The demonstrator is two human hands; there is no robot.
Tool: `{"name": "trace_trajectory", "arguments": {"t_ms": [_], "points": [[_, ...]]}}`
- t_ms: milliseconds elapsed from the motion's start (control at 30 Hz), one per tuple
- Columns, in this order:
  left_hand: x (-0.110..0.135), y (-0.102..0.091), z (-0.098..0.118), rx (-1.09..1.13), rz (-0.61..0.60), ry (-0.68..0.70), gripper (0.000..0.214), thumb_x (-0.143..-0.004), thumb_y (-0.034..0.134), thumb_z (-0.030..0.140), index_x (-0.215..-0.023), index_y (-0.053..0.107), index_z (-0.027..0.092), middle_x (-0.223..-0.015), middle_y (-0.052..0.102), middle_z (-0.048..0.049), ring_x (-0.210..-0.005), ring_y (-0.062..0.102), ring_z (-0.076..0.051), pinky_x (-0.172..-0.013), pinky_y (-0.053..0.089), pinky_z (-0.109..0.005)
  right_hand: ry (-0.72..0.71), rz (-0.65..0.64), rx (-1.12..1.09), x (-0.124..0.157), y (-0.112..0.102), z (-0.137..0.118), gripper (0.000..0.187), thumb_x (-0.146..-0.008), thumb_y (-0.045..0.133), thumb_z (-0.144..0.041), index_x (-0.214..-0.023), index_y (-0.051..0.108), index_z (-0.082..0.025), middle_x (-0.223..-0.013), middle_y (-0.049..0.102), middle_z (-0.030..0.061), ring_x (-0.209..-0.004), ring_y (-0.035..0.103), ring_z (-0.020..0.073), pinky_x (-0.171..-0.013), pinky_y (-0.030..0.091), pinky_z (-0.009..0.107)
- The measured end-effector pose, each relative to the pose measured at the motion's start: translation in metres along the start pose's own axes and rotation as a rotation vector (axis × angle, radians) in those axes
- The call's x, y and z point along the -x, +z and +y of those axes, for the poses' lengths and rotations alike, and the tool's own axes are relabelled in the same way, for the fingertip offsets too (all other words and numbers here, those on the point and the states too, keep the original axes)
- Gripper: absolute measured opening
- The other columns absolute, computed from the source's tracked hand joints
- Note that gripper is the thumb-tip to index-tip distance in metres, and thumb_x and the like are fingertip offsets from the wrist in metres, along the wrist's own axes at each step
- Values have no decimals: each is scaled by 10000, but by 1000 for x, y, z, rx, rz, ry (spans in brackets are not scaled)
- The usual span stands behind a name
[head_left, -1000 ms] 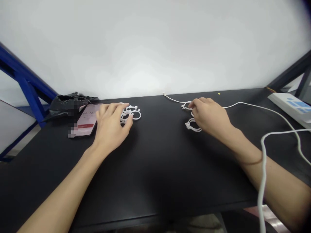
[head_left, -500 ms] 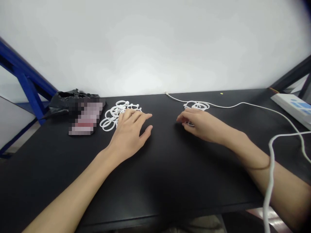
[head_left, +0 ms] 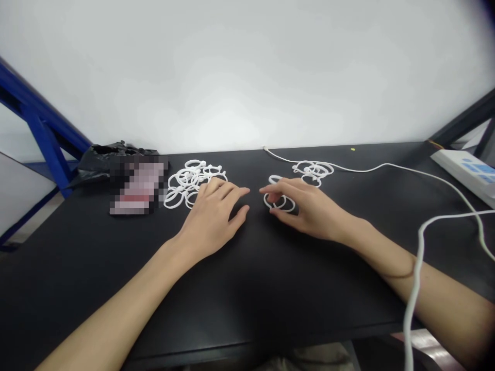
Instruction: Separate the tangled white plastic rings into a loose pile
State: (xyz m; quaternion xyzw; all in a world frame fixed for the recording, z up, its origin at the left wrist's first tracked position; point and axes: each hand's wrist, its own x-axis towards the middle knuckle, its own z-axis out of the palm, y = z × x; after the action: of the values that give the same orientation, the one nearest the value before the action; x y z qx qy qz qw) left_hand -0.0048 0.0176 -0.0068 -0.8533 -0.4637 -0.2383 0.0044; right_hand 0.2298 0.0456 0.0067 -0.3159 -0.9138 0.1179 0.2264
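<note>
My left hand (head_left: 214, 216) lies flat on the black table (head_left: 247, 278) with its fingers stretched out, holding nothing, just right of a heap of several white plastic rings (head_left: 187, 185). My right hand (head_left: 305, 206) rests at the table's middle, its fingers curled round a few white rings (head_left: 278, 201) that touch the tabletop. A smaller cluster of white rings (head_left: 315, 169) lies behind my right hand. The fingertips of both hands are a short gap apart.
A blurred phone (head_left: 135, 188) and a black plastic bag (head_left: 106, 157) lie at the back left. A white cable (head_left: 386, 166) runs across the back right and loops down over my right forearm. A white power strip (head_left: 467, 172) sits far right. Blue frame bars (head_left: 42, 134) stand left.
My right hand moved left from the smaller ring cluster toward the centre, bringing a few rings with it. My left hand moved right off the larger heap, uncovering it.
</note>
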Motion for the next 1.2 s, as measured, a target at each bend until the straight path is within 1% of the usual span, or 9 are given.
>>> {"name": "trace_trajectory", "arguments": {"t_ms": [100,233,333,433,567,633,867,1100,1200], "points": [[-1,2,2,30,-34,15,296,-947,488,248,-1209,591,157,-1100,649,-88,-1049,487,-264,-946,426,-470,-8,-67,-98,2,1,-7,542,-852,586,-141,-1362,452,-265,-1046,617,42,-962,608,185,-876,521,354],[-1,7,4,63,-66,71,331,-937,457,166,-1240,590,173,-1143,630,-90,-1062,480,-258,-958,439,-468,0,-36,-69,2,5,-9,637,-824,506,-59,-1418,369,-244,-1048,592,59,-947,606,188,-851,543,361],[-2,11,5,39,-91,114,447,-908,417,70,-1317,559,182,-1252,583,-112,-1118,457,-269,-978,435,-482,65,25,67,1,7,-3,622,-813,460,-33,-1406,376,-201,-1043,595,86,-906,621,207,-794,555,378],[-3,14,6,-11,-135,140,516,-887,409,35,-1359,541,197,-1328,538,-127,-1158,437,-289,-983,431,-497,126,28,200,1,8,3,579,-808,466,-36,-1370,431,-169,-1085,610,117,-924,636,238,-799,547,398],[-6,15,7,-37,-131,123,340,-945,442,139,-1218,639,186,-1273,569,-112,-1166,444,-285,-1000,422,-475,127,40,302,1,8,3,424,-843,474,-62,-1253,549,-140,-1037,657,109,-924,640,260,-871,507,441],[-7,14,7,-37,-121,114,291,-956,451,169,-1162,656,177,-1249,579,-106,-1154,454,-278,-1000,420,-464,124,48,301,0,8,1,366,-863,476,-75,-1207,579,-143,-1009,673,97,-914,642,255,-873,501,435],[-10,15,11,-28,-120,115,369,-947,418,122,-1292,544,150,-1270,577,-112,-1144,458,-276,-989,423,-462,110,33,205,-2,7,-3,358,-885,451,-66,-1203,587,-157,-983,674,75,-866,640,205,-778,513,334],[-11,16,10,7,-98,82,316,-944,486,192,-1246,557,130,-1260,582,-102,-1150,474,-274,-1025,408,-460,85,22,120,0,5,-6,417,-832,533,-88,-1241,568,-156,-954,657,60,-873,628,198,-817,515,337],[-10,17,10,50,-80,76,329,-941,498,194,-1261,544,133,-1302,581,-98,-1189,472,-262,-1054,402,-449,70,12,94,0,4,-7,458,-840,601,-174,-1293,538,-154,-972,648,61,-901,626,204,-834,518,343]]}}
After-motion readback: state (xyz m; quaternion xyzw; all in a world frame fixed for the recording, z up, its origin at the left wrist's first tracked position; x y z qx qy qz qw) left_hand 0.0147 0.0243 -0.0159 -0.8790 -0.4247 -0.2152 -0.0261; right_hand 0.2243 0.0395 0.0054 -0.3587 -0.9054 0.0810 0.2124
